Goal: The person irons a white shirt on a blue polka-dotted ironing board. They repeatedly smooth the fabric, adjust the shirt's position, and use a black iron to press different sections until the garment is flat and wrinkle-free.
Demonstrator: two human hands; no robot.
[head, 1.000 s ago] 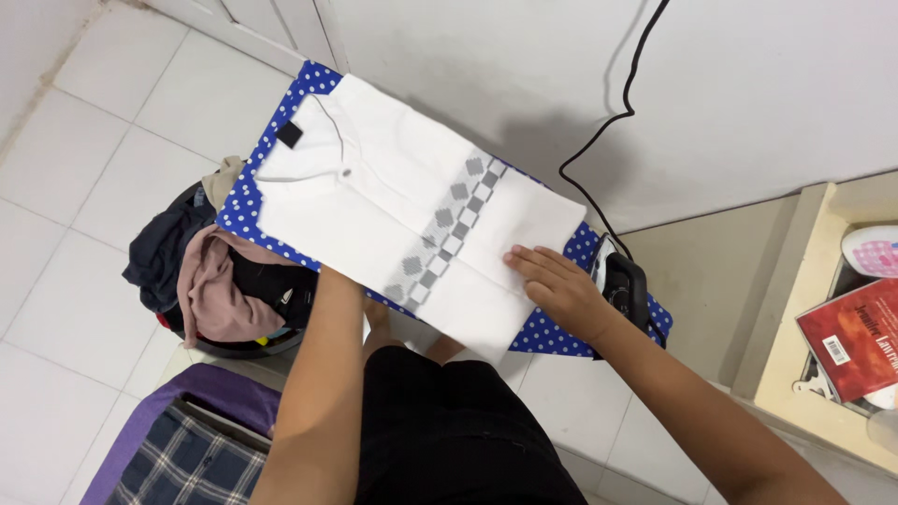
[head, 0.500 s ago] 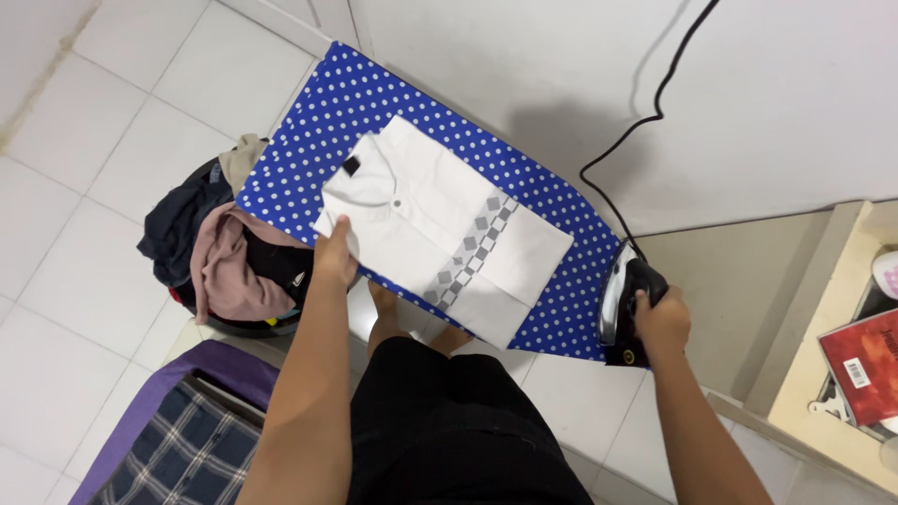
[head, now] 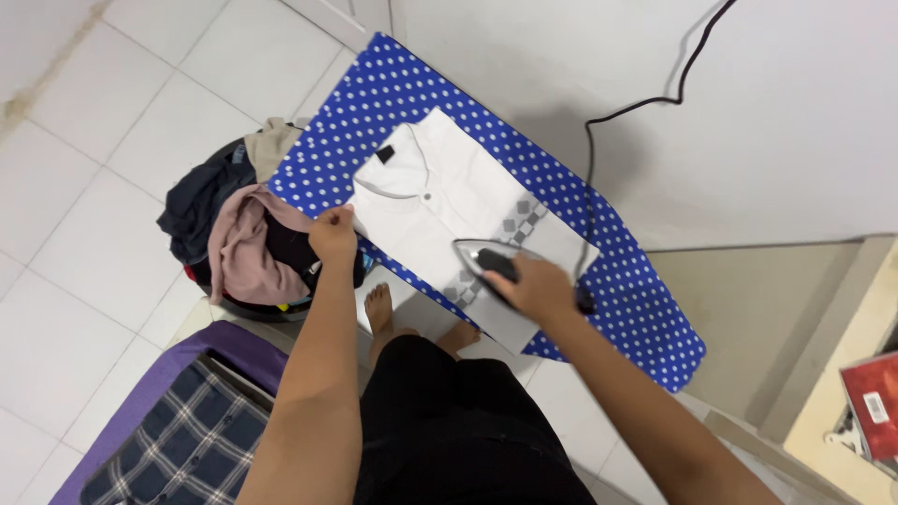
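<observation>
Board: ironing board (head: 645, 309) with blue white-dotted cover, set aslant beside a white wall (head: 795, 122); serves as the desk.
Shirt: folded white shirt (head: 440, 201) with a grey checked band, lying flat on the board, collar toward the far end, near corner hanging just over the board's near edge.
Iron: iron (head: 482, 257) soleplate-down on the shirt, over the checked band, tip pointing toward the collar.
Cord: black cord (head: 655, 98) runs from the iron's rear up along the wall and out of view; it crosses the board's far edge, just beside the shirt.
Right hand: right hand (head: 528, 285) closed over the iron's handle, full grip, knuckles up; forearm reaches in from lower right.
Left hand: left hand (head: 334, 236) at the shirt's near edge by the collar end, fingers curled, pinching the cloth edge; arm runs straight up from below.
Basket: dark basket (head: 248, 309) on the floor tiles, just beside the board's near side, partly under it; rim mostly hidden by its load.
Basket contents: heaped clothes (head: 238, 248), pink, dark blue, black and beige, piled above the rim.
Near floor: plaid cloth (head: 178, 444) on a purple surface at lower left; bare feet below the board's edge.
Right edge: beige ledge (head: 832, 374) with a red flat item (head: 875, 393), well apart from the board.
Obstructions: right hand covers most of the iron's handle.
</observation>
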